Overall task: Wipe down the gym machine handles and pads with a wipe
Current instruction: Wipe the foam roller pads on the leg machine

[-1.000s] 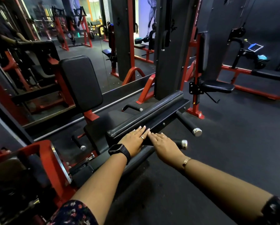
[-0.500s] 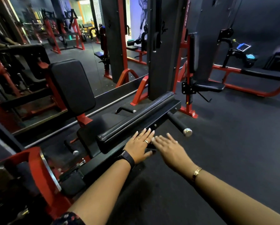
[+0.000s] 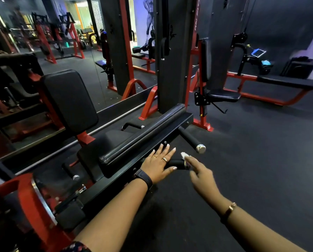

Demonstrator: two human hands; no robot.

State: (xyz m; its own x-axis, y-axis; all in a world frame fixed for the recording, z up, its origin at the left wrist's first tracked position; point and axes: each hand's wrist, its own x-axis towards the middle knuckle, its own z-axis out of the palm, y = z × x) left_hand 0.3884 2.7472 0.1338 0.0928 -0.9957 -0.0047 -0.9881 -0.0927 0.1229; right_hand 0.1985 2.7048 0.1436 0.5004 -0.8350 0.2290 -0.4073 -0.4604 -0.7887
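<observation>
My left hand lies flat with straight fingers on the black frame bar just below the long black roller pad. My right hand hovers to its right, blurred, with a small white wipe pinched at its fingertips. The near black handle sticks out between the two hands. A second handle with a chrome cap juts out further right. The machine's back pad and seat stand to the left.
Red machine frame sits at the lower left. A black weight column rises behind the pad. Another seat and a long bench stand at the right. A mirror wall runs along the left. Dark rubber floor spreads right.
My right hand has slid right off the near handle and lifted, so the handle and the white wipe now show. My left hand stays flat on the bar.
</observation>
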